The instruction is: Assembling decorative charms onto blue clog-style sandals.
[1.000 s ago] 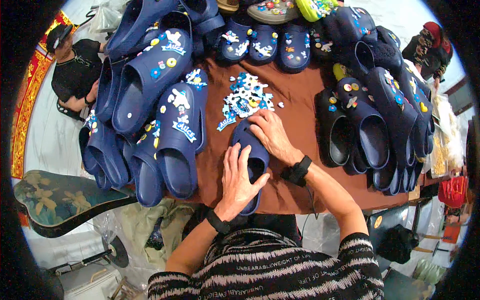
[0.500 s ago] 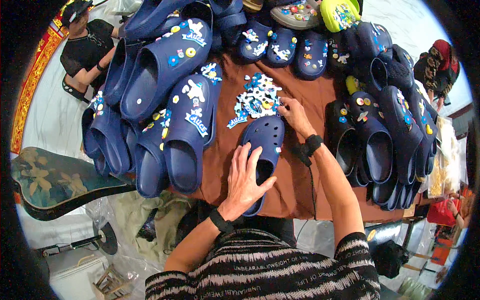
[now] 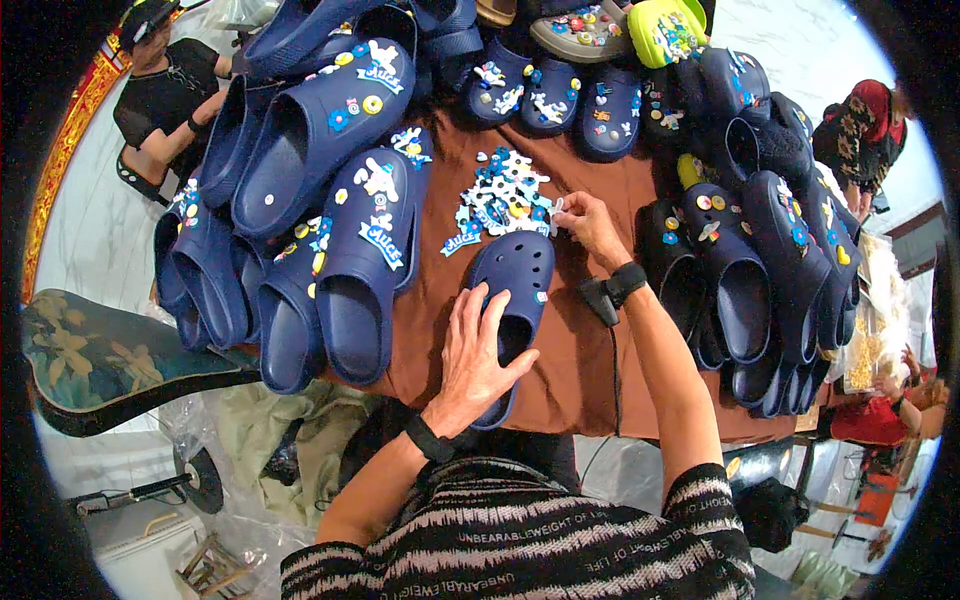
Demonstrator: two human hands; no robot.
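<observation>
A navy blue clog point(image 3: 517, 283) lies on the brown tablecloth point(image 3: 585, 355) in front of me. My left hand point(image 3: 474, 356) rests flat on its left side and heel, fingers spread. My right hand point(image 3: 587, 226) reaches past the toe into a pile of small blue, white and yellow shoe charms point(image 3: 497, 197), fingertips touching the pile's right edge. What the fingers pinch, if anything, is too small to tell.
Rows of navy clogs with charms crowd the left point(image 3: 370, 255) and right point(image 3: 740, 270) of the table, more at the back point(image 3: 545, 95). A yellow-green clog point(image 3: 670, 30) sits far back. A person in black point(image 3: 165, 90) is at upper left, another person point(image 3: 865, 135) at right.
My right hand has left the clog's toe and moved up and right to the charm pile. My left hand stays pressed on the clog.
</observation>
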